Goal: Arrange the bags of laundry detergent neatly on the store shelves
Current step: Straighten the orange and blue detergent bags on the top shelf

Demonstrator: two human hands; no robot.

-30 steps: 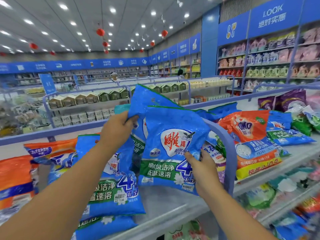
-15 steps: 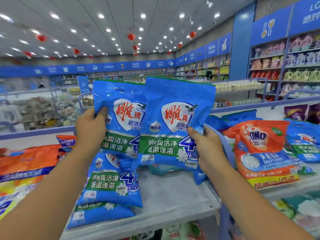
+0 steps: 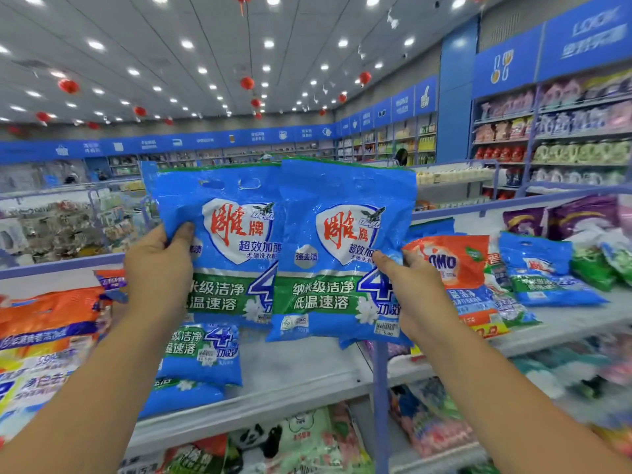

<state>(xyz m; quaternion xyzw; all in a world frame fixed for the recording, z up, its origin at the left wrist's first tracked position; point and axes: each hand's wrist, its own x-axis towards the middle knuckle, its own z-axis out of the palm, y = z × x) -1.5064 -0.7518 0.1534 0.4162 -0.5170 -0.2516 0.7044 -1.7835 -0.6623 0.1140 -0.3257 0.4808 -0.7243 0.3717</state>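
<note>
The left hand (image 3: 159,268) grips one blue bag (image 3: 222,248) and the right hand (image 3: 415,289) grips another blue bag (image 3: 337,254) — both held up side by side above the shelf (image 3: 301,374), likely to line them up before setting them down neatly.

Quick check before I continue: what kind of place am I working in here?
A retail shop, likely a household-goods store: white metal shelf stocked with priced detergent bags, blue wall signage over product-filled racks, and red lanterns hanging from the ceiling.
</note>
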